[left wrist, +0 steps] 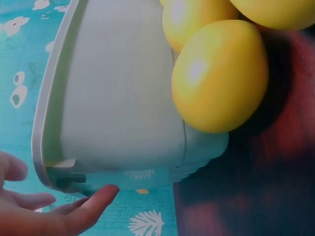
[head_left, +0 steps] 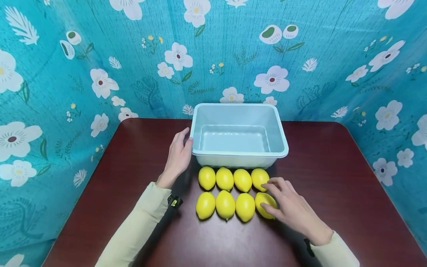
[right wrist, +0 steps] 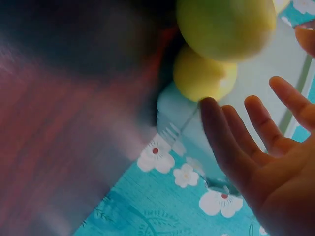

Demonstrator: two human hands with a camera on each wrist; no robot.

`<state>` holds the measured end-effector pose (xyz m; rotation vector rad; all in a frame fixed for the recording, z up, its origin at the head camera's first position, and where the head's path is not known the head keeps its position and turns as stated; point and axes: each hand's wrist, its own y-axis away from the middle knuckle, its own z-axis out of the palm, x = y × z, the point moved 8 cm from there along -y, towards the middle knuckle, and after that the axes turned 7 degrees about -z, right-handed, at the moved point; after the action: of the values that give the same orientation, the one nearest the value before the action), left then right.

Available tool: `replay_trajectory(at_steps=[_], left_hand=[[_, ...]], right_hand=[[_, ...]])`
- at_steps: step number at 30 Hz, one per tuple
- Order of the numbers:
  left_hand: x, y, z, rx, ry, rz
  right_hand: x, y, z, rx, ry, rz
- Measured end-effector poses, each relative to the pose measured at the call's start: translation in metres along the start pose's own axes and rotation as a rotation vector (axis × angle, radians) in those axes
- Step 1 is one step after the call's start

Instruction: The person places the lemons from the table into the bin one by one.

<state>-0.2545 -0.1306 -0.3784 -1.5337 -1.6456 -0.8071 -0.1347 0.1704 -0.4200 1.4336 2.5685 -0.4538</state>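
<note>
A pale blue plastic tub [head_left: 238, 160] stands at the back of the table, its inside bare. In front of it lie several yellow lemons in two rows; the back row is close against the tub's front wall. My left hand [head_left: 177, 157] is at the tub's left end, fingers by the rim; in the left wrist view the fingers [left wrist: 93, 209] are extended beside the tub. Over the rightmost lemon of the front row [head_left: 263, 201] hovers my right hand [head_left: 293, 207], thumb and fingers spread. Contact with that lemon cannot be made out.
The dark red-brown table [head_left: 333, 178] carries the tub and the lemons. Behind it and at its sides hangs a turquoise floral cloth [head_left: 217, 48], close to the tub's back. Another lemon [head_left: 260, 178], the rightmost of the back row, lies near my right fingertips.
</note>
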Motion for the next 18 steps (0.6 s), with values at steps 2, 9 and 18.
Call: replay_trajectory(at_steps=[2, 9, 18], left_hand=[[0.0, -0.001, 0.001, 0.0, -0.008, 0.0], [-0.002, -0.004, 0.006, -0.01, -0.007, -0.005], [-0.004, -0.007, 0.009, -0.022, -0.017, -0.022]], right_hand=[[-0.002, 0.002, 0.006, -0.022, 0.005, 0.004], [-0.005, 0.006, 0.015, -0.029, 0.024, -0.007], [-0.006, 0.009, 0.023, -0.041, 0.025, -0.015]])
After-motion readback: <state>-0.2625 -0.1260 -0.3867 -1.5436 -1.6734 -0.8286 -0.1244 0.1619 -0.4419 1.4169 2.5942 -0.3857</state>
